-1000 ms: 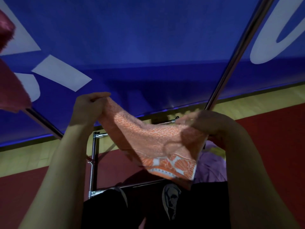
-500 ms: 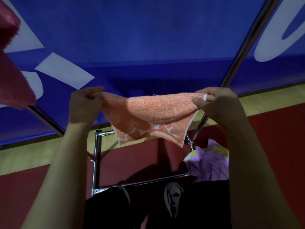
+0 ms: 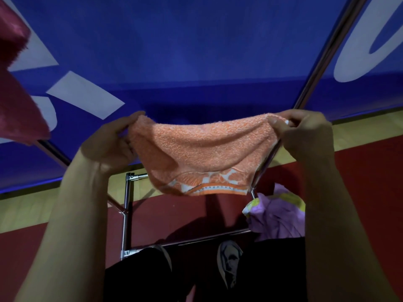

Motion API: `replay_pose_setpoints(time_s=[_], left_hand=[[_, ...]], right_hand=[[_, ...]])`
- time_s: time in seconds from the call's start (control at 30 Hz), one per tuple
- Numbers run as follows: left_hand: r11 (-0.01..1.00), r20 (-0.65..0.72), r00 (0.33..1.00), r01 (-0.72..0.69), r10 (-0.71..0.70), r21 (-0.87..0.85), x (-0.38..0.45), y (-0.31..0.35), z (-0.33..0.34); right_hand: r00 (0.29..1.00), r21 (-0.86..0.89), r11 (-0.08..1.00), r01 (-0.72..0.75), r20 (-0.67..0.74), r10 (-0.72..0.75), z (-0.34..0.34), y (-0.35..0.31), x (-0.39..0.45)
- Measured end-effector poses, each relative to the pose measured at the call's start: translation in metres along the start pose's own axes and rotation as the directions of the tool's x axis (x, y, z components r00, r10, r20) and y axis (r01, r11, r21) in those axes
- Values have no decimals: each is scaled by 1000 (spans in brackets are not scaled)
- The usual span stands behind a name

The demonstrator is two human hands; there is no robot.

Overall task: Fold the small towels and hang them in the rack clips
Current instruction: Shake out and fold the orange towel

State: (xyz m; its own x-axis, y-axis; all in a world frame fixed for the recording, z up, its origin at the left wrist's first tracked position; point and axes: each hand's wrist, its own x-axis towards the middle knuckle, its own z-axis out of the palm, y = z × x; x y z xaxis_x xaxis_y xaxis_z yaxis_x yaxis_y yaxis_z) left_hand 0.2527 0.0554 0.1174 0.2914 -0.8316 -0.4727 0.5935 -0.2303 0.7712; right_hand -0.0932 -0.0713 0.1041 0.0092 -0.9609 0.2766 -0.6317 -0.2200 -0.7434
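Head view: the left hand (image 3: 106,142) and right hand (image 3: 305,134) are held apart, each pinching a top corner of the orange towel (image 3: 202,158), which sags between them in mid-air. Behind it stand the rack (image 3: 125,214), a purple cloth (image 3: 277,216) and a blue banner (image 3: 196,51). A red towel (image 3: 15,101) hangs at left.

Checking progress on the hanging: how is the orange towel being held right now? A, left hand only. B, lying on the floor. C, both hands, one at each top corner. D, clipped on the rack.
C: the left hand and right hand each pinch a top corner of the orange towel, which sags between them.
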Motion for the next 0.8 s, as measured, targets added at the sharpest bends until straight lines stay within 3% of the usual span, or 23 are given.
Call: replay_pose_setpoints(time_s=[0.23,0.43,0.57,0.73,0.8], left_hand=[[989,39,996,70,-76,127,-5,-3,5],[995,41,995,90,-88,-33,2,-2,-2],[999,12,1000,11,-10,-47,7,-5,-2],[974,-54,983,-166,176,153,14,-7,-1],[916,-56,953,-268,297,297,14,-11,-2]], right_hand=[[1000,14,1000,19,11,-19,0,-2,0],[1000,26,1000,-7,1,7,0,0,1],[1000,29,999,-19,9,19,-1,1,1],[999,29,1000,3,32,-4,-1,0,1],[999,31,999,4,34,-5,0,0,0]])
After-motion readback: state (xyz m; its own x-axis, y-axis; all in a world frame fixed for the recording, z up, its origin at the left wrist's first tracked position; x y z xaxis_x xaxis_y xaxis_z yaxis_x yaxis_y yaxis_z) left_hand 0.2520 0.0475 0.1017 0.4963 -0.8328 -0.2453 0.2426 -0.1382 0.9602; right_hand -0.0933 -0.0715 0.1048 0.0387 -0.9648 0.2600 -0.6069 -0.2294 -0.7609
